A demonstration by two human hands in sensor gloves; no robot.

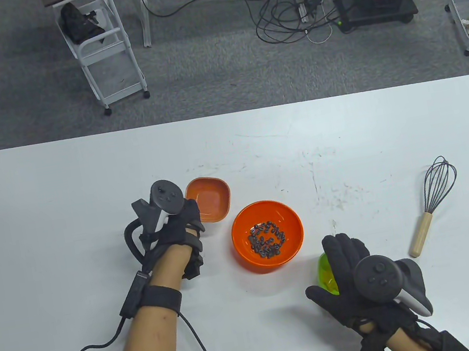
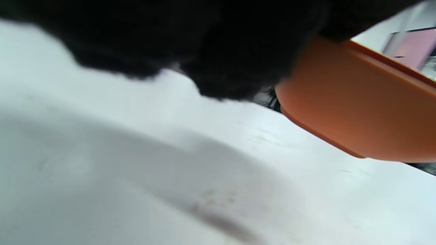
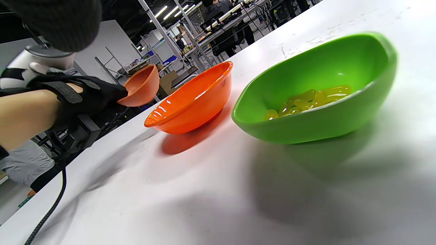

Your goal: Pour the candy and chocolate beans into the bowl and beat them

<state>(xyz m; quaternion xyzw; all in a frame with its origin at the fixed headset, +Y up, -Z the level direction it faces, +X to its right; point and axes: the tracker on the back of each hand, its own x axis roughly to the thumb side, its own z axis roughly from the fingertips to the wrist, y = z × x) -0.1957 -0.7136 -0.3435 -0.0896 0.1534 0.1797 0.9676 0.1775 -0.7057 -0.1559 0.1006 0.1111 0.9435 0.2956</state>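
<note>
Left hand (image 1: 177, 234) grips the emptied small orange dish (image 1: 208, 198) by its rim, just left of the round orange bowl (image 1: 268, 235) holding the chocolate beans (image 1: 267, 240). Right hand (image 1: 352, 272) hovers flat-fingered, holding nothing, over the green candy bowl (image 3: 316, 92); best grip its rim firmly, then tip slowly over the centre.

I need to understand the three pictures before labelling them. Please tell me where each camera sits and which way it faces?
Table view: above the near edge, looking down on the white table; both arms show, left hand holding the small orange dish, right hand over the green bowl.
Left wrist view: low under the left hand, facing along the table; blurred black glove, same dish.
Right wrist view: low by the right hand, facing leftwards across the table; green bowl, round orange bowl, left hand.
Shared: the small orange dish appears in all three.
</note>
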